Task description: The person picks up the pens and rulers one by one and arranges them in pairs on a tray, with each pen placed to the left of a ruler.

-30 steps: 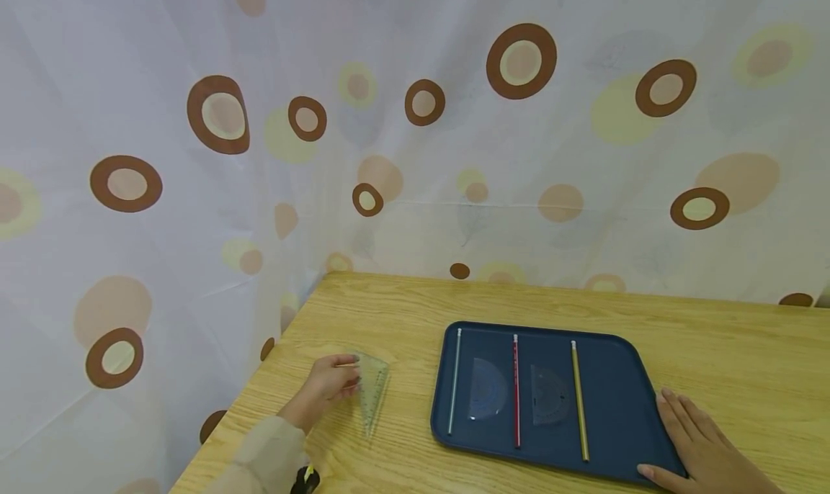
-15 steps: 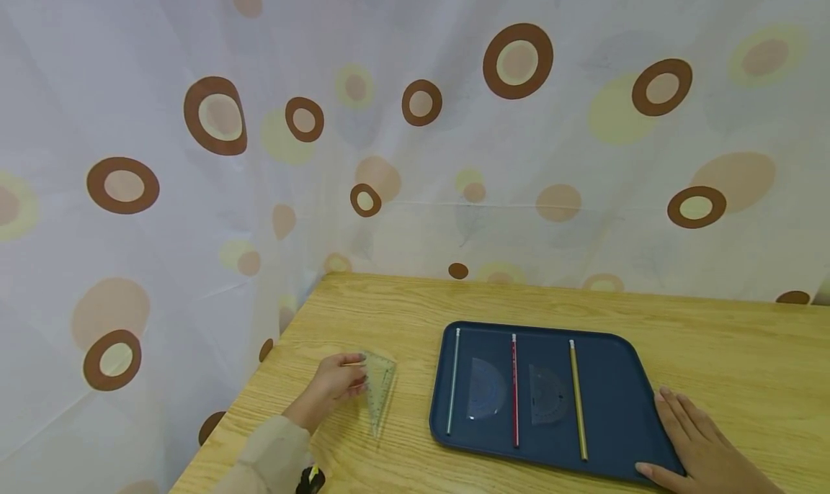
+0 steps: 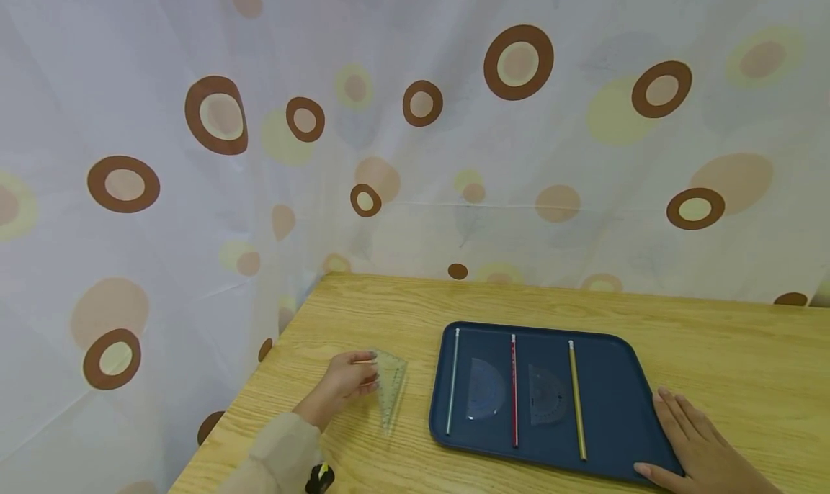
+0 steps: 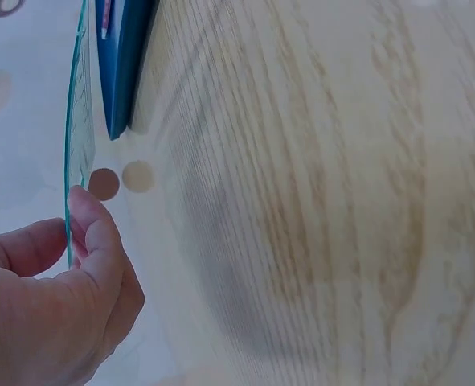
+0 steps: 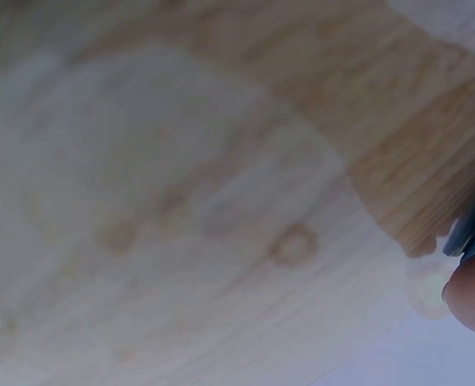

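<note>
My left hand pinches a clear greenish set square between thumb and fingers, left of the tray. In the left wrist view the set square appears nearly edge-on, above the wooden table. My right hand lies with straight fingers along the right rim of the dark blue tray, thumb at its near corner. In the tray lie a pale green pencil, a clear protractor, a red pencil, a second protractor and a yellow pencil, set out in turn.
The wooden table reaches back to a curtain patterned with circles, which also hangs along its left side. A black strap with a yellow mark shows by the left sleeve.
My left hand has moved a little to the right with the set square, closer to the tray. The right hand and the tray's contents have stayed in place.
</note>
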{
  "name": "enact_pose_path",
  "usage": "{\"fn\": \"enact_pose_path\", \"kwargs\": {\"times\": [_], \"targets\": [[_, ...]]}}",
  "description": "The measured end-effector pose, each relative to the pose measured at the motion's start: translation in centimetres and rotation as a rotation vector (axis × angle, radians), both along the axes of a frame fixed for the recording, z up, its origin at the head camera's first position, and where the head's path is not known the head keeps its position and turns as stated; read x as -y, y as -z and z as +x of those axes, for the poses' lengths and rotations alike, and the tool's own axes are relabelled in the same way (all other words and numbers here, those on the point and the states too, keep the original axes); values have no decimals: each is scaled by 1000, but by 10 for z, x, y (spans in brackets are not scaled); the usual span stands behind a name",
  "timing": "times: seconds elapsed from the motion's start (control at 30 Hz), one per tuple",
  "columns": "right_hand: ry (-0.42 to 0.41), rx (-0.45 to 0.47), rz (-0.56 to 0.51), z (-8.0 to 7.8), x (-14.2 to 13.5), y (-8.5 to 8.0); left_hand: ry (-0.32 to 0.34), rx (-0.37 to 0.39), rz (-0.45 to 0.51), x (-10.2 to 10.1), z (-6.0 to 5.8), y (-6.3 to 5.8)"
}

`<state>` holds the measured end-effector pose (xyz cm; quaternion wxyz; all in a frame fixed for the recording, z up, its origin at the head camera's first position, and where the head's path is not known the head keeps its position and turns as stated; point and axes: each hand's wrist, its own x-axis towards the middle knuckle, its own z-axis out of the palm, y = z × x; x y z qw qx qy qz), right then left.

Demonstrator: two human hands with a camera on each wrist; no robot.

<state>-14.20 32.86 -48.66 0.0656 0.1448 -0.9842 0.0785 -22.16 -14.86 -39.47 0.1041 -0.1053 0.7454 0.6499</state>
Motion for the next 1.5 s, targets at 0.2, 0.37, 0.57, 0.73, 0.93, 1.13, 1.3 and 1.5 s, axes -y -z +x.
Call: {"fn": "enact_pose_path", "kwargs": {"times": [0.2,0.37,0.57,0.73,0.93,1.13,1.3,1.5], "targets": [[-1,5,-2,-1,0,1,21,-6,26,-9,0,-1],[2,-2,0,0,0,1,45,-14,50,-16,-1,-2],[18,25,-8,0,1,0,68,-14,49,-25,-2,-2],[22,36,-14,0,0,0,79,-13,56,-37,-5,-3],[15,27,-19,-2,-2,3,76,-14,70,-54,-8,-2],[11,25,-5,-3,-2,6,67,-9,75,-65,-11,1],[8,23,-7,-2,-2,6,64,-12,72,-70,-12,1],[8,18,-11,0,-1,2,55,-10,76,-76,-13,3]]}}
